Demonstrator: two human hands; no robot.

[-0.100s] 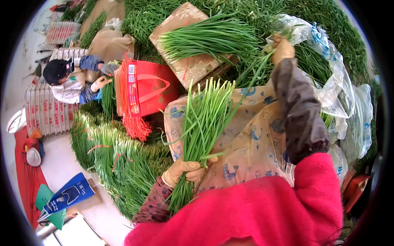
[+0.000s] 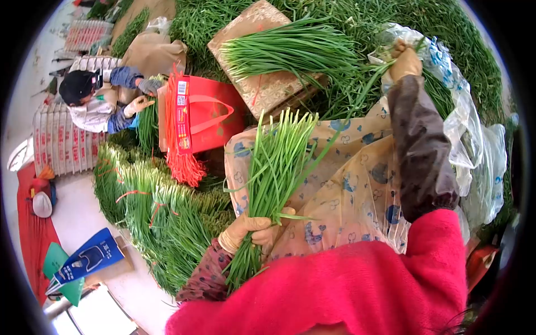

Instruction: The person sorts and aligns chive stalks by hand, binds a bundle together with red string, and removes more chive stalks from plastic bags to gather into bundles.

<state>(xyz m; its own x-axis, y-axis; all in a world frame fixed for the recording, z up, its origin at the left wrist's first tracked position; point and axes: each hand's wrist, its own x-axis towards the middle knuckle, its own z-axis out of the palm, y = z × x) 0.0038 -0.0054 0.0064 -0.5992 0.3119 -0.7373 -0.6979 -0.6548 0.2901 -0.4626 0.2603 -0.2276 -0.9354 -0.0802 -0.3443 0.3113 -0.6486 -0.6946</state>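
My left hand [image 2: 250, 233], in a pale glove, is closed around a bunch of garlic chives [image 2: 279, 167] over my lap. The pale cut ends point up and the leafy tips hang below the fist. At upper right, my gloved right hand [image 2: 406, 62] has its fingers curled around a few loose chive leaves [image 2: 373, 75] that trail to the left. It is beside a clear plastic bag [image 2: 466, 128] with greens in it. A patterned apron [image 2: 349, 178] covers my lap. Ahead, a thick bunch of chives [image 2: 290, 47] lies on a worn board [image 2: 259, 103].
Tied chive bundles [image 2: 167, 212] stand in rows at left. Red ties [image 2: 184, 167] hang by a red bag [image 2: 215, 120]. A co-worker [image 2: 92, 103] handles greens beyond it. Loose greens [image 2: 446, 33] are heaped at the back. A blue fan-shaped item [image 2: 92, 257] is at lower left.
My right hand has moved to the right, farther from the bunch, with leaves still in its fingers. My left hand keeps its hold on the bunch. The view has shifted slightly.
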